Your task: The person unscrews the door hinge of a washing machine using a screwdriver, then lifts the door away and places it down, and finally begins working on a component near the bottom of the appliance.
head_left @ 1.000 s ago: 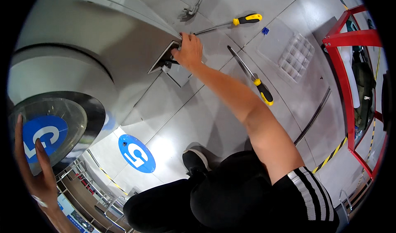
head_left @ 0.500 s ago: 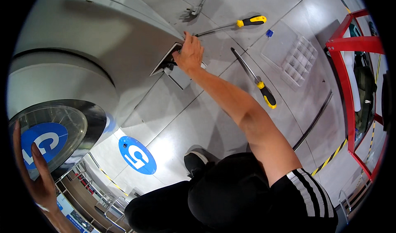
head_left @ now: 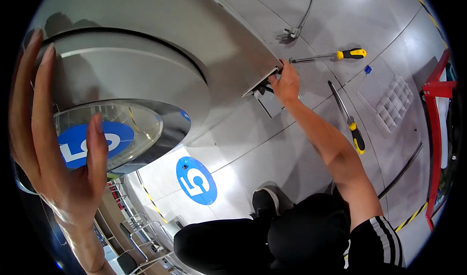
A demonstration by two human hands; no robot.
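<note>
A grey machine [head_left: 233, 41] is standing on the floor [head_left: 253, 163]. The left hand [head_left: 68, 190] is holding its grip open before the round door [head_left: 148, 129]; the right hand [head_left: 288, 84] is entering the corner opening [head_left: 258, 87], grip closure unclear. 2 screwdrivers [head_left: 357, 137] are lying nearby.

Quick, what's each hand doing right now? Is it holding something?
Left hand: open, fingers spread by the round door, holding nothing I can see.
Right hand: fingers bent at the small opening; I can't tell whether it's gripping anything.
</note>
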